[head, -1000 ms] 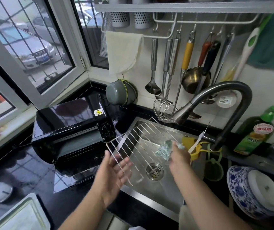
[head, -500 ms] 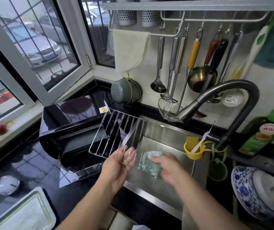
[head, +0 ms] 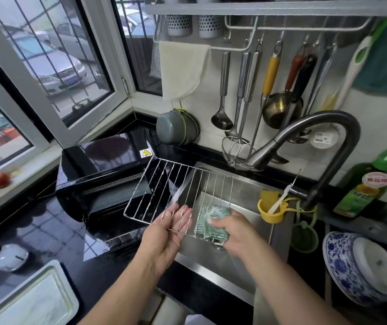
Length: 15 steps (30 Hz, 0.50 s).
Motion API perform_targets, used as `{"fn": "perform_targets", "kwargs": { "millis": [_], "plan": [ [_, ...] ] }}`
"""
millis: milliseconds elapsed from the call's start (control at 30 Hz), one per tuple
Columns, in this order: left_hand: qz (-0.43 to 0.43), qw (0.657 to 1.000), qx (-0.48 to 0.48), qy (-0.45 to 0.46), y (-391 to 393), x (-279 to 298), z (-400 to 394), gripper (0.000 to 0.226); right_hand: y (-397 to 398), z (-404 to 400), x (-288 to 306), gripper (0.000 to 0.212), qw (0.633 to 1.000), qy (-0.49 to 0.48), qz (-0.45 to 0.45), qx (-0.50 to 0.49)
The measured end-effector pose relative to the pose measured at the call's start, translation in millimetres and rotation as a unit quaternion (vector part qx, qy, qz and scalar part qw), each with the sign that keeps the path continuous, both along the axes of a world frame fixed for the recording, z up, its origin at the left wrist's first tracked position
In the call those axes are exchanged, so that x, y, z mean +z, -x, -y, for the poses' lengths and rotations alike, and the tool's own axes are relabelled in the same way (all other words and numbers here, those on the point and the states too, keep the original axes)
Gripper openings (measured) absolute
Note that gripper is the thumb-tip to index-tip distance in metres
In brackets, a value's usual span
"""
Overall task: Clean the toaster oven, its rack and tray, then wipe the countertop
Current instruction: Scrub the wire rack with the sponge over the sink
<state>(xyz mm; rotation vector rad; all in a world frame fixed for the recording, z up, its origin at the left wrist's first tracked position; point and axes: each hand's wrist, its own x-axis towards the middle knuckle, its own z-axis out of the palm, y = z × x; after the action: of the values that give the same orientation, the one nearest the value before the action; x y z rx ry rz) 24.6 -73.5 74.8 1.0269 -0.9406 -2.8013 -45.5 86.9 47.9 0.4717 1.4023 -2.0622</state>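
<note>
My left hand (head: 166,228) pinches the near edge of the rack (head: 178,191), fingers closed on its wires. My right hand (head: 232,228), just beside it, presses a green scouring pad (head: 211,221) against the rack's near right corner, fingers curled round it. The rack runs away from both hands, tilted, over the sink's (head: 246,191) left edge towards the toaster oven (head: 103,170). I judge the next scrub runs along the wires.

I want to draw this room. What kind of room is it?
Most likely a home kitchen: a steel sink with a faucet, ladles hanging on the wall, and a toaster oven on the countertop.
</note>
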Motion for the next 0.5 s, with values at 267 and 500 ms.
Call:
{"fn": "perform_targets", "kwargs": {
  "millis": [267, 500],
  "plan": [
    [-0.017, 0.996, -0.082, 0.015, -6, 2, -7, 0.032, 26, -23, 3, 0.038, 0.977, -0.199, -0.05, -0.058],
    [-0.039, 0.997, -0.072, 0.003, -17, 7, -13, 0.036, 60, -54, 8, 0.047, 0.988, -0.128, -0.013, -0.091]
  ]
}}
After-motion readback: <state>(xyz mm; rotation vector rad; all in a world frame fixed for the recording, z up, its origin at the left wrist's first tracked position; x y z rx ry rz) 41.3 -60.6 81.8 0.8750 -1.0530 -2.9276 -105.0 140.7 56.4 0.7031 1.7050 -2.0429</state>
